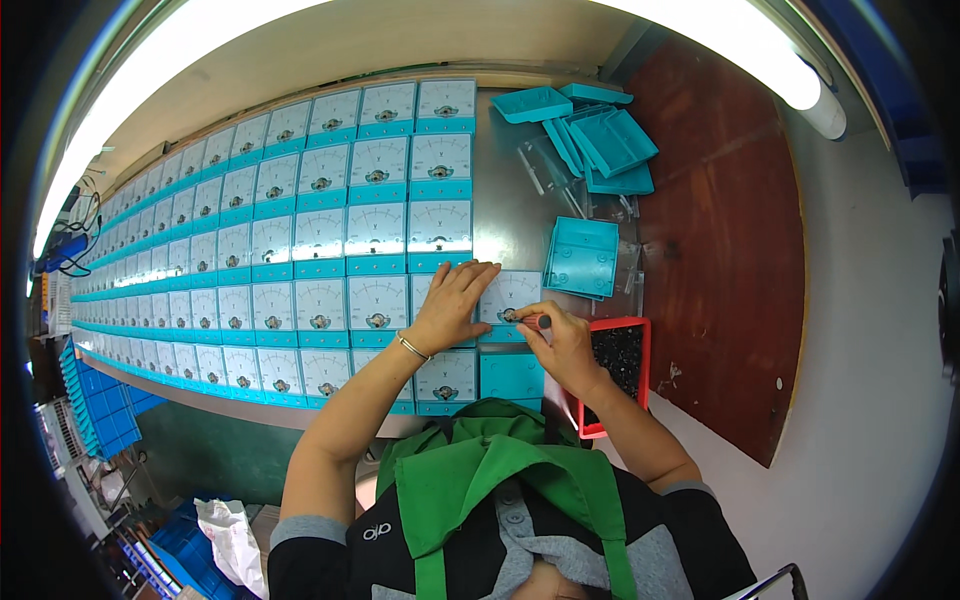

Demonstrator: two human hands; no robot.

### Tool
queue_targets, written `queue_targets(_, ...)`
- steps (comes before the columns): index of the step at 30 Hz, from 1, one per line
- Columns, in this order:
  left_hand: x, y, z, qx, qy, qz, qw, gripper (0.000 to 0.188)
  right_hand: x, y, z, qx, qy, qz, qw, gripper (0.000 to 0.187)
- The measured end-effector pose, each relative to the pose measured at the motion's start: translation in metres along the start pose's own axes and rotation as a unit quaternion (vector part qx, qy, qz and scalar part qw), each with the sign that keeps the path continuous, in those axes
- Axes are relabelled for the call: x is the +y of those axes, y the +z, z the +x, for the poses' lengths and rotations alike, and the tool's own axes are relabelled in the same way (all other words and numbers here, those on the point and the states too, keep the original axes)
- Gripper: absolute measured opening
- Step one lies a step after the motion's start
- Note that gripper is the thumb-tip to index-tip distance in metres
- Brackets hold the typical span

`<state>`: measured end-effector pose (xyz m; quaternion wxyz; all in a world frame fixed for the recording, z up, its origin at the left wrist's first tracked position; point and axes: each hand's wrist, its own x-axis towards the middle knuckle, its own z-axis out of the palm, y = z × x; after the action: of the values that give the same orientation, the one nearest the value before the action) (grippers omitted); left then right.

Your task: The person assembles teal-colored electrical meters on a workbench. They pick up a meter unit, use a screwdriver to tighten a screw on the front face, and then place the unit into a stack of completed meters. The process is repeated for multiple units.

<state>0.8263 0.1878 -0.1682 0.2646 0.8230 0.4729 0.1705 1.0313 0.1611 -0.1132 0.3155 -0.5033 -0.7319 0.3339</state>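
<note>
In front of me a panel meter (517,287) with a white dial face and teal base lies on the metal table. My right hand (568,352) is closed around the dark red handle of a screwdriver (540,322). Its tip end points at the lower middle of that dial, by the small mechanism. My left hand (456,303) lies flat with fingers stretched, its fingertips at the meter's upper left corner and its thumb near the lower left edge. Just below sits an empty-looking teal case (511,376).
Rows of similar meters (377,233) cover the table to the left. Right of my hands is a red tray (645,365) of small black parts. Teal cases (583,255) and a loose pile of teal covers (612,143) lie farther back. A brown board (720,230) stands at right.
</note>
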Motion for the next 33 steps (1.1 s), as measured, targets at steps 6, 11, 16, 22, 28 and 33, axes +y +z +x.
queue_targets(6,-0.001,0.000,-0.001,0.002,-0.001,0.006,1.000,0.098,0.001,0.007,-0.004,0.045,-0.059,-0.079,0.994,0.024)
queue_targets(11,-0.001,0.001,0.000,0.010,0.005,0.002,1.000,0.098,-0.002,0.016,-0.003,0.047,-0.050,-0.063,0.996,0.024)
queue_targets(16,-0.004,0.002,-0.002,0.016,0.010,-0.013,1.000,0.098,-0.008,0.011,-0.002,0.000,-0.024,-0.047,0.999,0.023)
queue_targets(22,-0.004,0.000,-0.003,0.023,0.012,-0.028,0.999,0.095,-0.007,0.008,-0.001,-0.043,-0.025,-0.036,0.998,0.023)
queue_targets(28,-0.005,0.004,-0.004,0.030,0.020,-0.020,0.999,0.094,-0.010,0.007,0.002,-0.048,0.023,-0.014,0.999,0.019)
queue_targets(33,-0.001,0.002,-0.001,0.023,0.020,0.001,1.000,0.093,-0.001,0.011,0.001,0.005,0.024,0.007,1.000,0.016)
